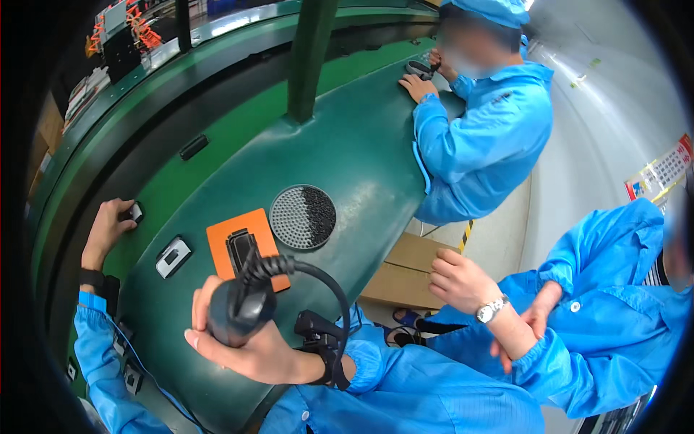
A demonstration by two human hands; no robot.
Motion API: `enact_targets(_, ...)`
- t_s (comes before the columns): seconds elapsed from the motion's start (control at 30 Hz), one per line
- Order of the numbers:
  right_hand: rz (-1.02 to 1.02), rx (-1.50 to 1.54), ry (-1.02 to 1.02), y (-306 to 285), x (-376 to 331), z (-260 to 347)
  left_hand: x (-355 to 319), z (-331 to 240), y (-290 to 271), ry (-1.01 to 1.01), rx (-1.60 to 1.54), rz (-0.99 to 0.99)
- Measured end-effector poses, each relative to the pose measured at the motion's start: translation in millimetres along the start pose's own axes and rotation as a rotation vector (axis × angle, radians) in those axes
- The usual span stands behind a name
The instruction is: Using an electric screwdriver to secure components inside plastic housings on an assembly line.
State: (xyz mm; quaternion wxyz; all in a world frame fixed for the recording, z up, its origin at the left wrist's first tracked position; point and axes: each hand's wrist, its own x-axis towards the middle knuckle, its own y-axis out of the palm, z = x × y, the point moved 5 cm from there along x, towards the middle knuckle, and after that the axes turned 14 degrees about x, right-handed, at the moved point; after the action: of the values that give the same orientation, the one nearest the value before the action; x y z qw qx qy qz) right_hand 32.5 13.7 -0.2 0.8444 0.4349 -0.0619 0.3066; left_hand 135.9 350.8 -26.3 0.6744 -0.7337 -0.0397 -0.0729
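Note:
My left hand (pixel 108 230) reaches over the green belt at the left, its fingers closed on the edge of a small white-and-dark housing (pixel 135 212). My right hand (pixel 256 353) is wrapped round a black electric screwdriver (pixel 242 311) with a coiled cable, its tip hidden beneath it. Just beyond the tool an orange fixture (pixel 224 235) lies on the green table, with a black part (pixel 241 247) in it. Left of the fixture rests a white housing with a dark centre (pixel 173 257). A round perforated grey tray (pixel 289 217) holds many small black pieces on its right half.
A green post (pixel 311 65) rises from the table's far side. A black part (pixel 194 147) lies on the belt. Far right, a co-worker in blue (pixel 484 137) handles a dark round object; another person (pixel 600 311) stands close at my right. Cardboard boxes (pixel 412 271) sit below the table edge.

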Motion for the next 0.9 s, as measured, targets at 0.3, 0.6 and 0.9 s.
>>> enact_targets(0.3,-0.144,0.059,0.014,-25.6,-2.0,45.9,27.0,-12.9,24.4,-0.06,-0.09,0.04)
enact_targets(0.6,-0.316,-0.009,-0.282,-83.2,25.5,103.9,-13.2,-42.6,-16.1,0.05,0.084,0.266)
enact_targets(0.9,-0.119,-0.1,-0.378,-93.5,74.3,135.3,-46.0,-242.6,-23.3,0.961,0.125,-0.27)
